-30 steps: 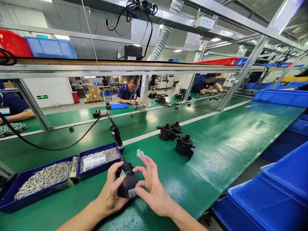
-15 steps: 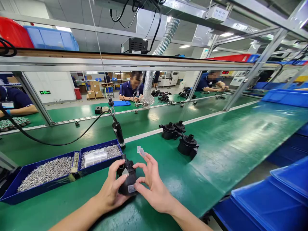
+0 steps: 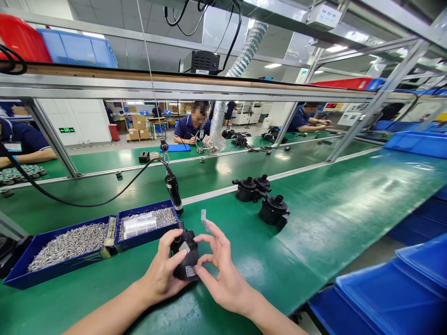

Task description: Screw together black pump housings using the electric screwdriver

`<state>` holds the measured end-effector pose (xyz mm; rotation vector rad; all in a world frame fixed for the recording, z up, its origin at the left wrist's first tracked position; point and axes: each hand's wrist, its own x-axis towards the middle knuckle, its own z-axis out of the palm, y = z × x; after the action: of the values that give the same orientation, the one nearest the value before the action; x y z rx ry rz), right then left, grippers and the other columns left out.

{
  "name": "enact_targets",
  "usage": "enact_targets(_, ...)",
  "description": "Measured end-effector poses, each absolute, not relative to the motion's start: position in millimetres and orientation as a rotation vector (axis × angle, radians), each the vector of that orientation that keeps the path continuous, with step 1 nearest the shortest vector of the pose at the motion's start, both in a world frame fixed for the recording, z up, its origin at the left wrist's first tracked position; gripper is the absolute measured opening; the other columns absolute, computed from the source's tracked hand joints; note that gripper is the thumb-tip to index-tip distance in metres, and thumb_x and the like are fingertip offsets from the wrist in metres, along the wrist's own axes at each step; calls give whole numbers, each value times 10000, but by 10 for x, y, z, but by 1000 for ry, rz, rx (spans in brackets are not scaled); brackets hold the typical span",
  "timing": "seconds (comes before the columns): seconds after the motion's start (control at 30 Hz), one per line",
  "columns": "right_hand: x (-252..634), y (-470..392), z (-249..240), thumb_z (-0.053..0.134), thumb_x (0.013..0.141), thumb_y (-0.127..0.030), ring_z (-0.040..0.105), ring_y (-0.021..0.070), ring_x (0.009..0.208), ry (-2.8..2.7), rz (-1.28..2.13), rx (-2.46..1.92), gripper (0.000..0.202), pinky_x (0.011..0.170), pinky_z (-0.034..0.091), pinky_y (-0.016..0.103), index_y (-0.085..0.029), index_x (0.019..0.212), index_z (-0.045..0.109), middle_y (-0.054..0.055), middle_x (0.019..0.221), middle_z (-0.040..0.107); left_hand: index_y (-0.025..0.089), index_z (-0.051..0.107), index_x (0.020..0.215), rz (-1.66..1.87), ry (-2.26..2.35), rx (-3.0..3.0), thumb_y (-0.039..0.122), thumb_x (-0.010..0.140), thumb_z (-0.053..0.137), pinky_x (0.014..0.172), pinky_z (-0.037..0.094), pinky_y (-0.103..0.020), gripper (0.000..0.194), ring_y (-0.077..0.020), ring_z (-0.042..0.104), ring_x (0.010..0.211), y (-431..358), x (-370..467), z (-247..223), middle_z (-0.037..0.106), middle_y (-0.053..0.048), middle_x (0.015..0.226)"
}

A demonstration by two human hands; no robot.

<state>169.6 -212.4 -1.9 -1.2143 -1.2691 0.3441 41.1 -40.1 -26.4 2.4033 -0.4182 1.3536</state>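
Note:
My left hand is closed around a small black pump, thumb and fingers on its near and left sides. A pale square sticker lies at my left thumb tip, against the pump's body. Low on the housing is a white printed label. My right hand presses its thumb and fingertips to the pump's right side, beside that label. From a raised fingertip of the right hand stands a strip of small translucent stickers.
Two blue bins hold metal screws and smaller hardware with clear rolls. A corded black electric screwdriver hangs behind them. Several black pumps stand on the green bench. Blue trays are at right; co-workers sit opposite.
The sticker strip on my right fingertip has turned more upright. Both hands stay on the pump with barely any movement; the camera view has shifted slightly.

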Motion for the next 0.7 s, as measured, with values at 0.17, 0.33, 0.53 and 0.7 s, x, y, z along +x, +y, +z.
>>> enact_targets(0.17,1807,-2135,-93,528,1028,-16,487,313,1452,-1478,-49,-1271,810,826,694,413,-489,1627,257,87,1727,194,310,235,1680,1358,-424,2394,86,864,825,1122,520,-615,1032,-390,415,1503,-398,404,-252,317,-245,1641)
enact_targets(0.33,1812,-2045,-214,825,827,-184,420,436,1499,-1283,-52,-1568,1136,1104,553,684,-336,1668,77,206,1713,137,307,241,1677,1372,-445,2400,40,855,784,1114,522,-625,1021,-383,422,1496,-420,429,-274,345,-236,1619)
enact_targets(0.53,1881,-2014,-127,789,857,-423,426,410,1517,-1372,-103,-1482,1037,1159,531,622,-288,1647,132,212,1711,162,301,399,1551,1377,-641,2470,290,977,772,1146,537,-510,685,-317,475,1468,-488,311,-130,410,-171,1581)
enact_targets(0.7,3048,-2189,147,685,963,-453,499,325,1386,-952,-533,-1553,795,1119,547,582,-290,1561,186,201,1644,191,270,688,1247,1437,-902,2762,256,1020,711,1243,454,-415,229,-234,565,1373,-796,298,137,669,-66,1349)
